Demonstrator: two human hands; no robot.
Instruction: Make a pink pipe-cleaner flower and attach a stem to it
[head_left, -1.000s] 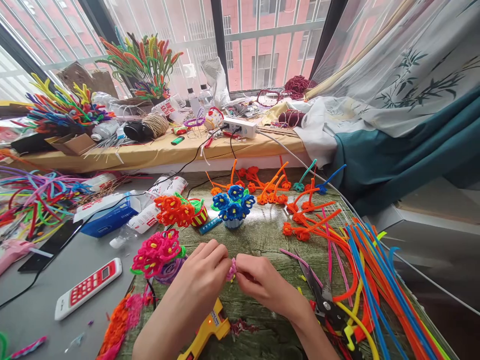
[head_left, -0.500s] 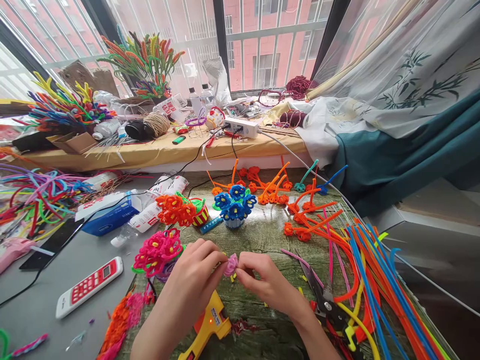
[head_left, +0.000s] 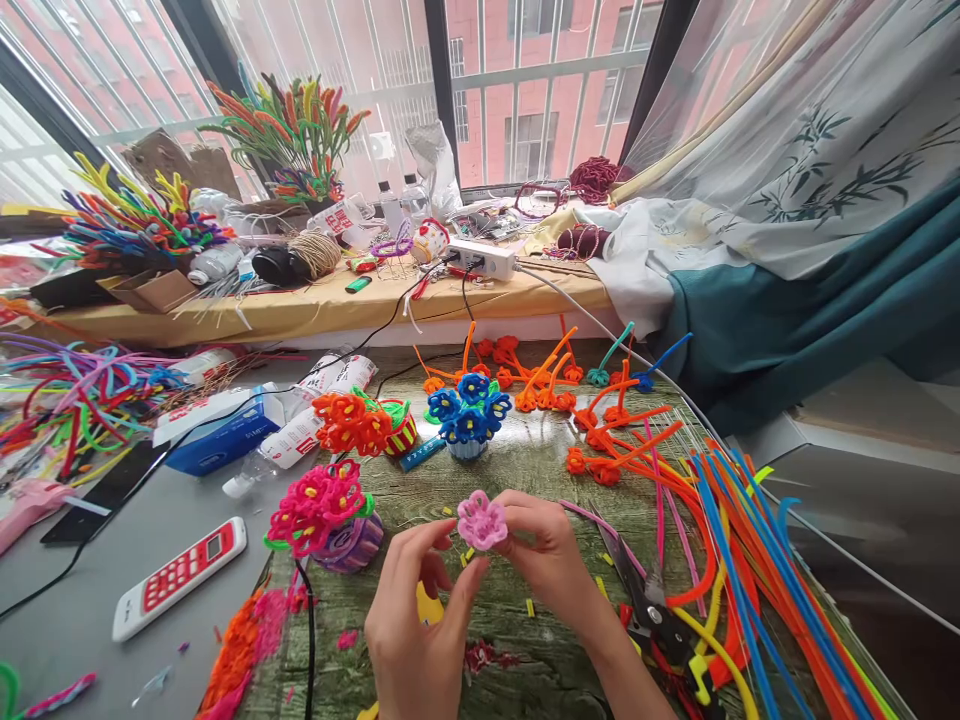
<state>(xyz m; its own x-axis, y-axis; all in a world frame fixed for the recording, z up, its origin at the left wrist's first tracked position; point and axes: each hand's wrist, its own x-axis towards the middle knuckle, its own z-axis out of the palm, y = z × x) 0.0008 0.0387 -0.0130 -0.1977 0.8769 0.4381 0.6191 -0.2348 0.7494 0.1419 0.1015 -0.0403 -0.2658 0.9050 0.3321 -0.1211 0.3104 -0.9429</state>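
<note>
A pink pipe-cleaner flower (head_left: 482, 520) faces the camera near the middle of the board. My right hand (head_left: 551, 555) pinches it from the right side. My left hand (head_left: 424, 610) is just left of and below the flower, its thumb and forefinger apart with a gap between them. Under my left hand lies a yellow glue gun (head_left: 430, 604), mostly hidden. Small yellow pieces (head_left: 530, 607) are scattered on the green board (head_left: 555, 660). Left of my hands stands a purple striped pot (head_left: 349, 543) with magenta flowers (head_left: 319, 505).
Pots of blue flowers (head_left: 470, 410) and orange flowers (head_left: 352, 422) stand behind my hands. Black-handled scissors (head_left: 656, 610) lie right, beside many pipe cleaners (head_left: 780, 570). Orange flowers on stems (head_left: 600, 465) lie behind. A red-and-white calculator-like device (head_left: 180, 578) is left.
My left hand has let go of the pink flower, moved slightly down and opened. The flower has turned its face to the camera and shifted right, still in my right hand.
</note>
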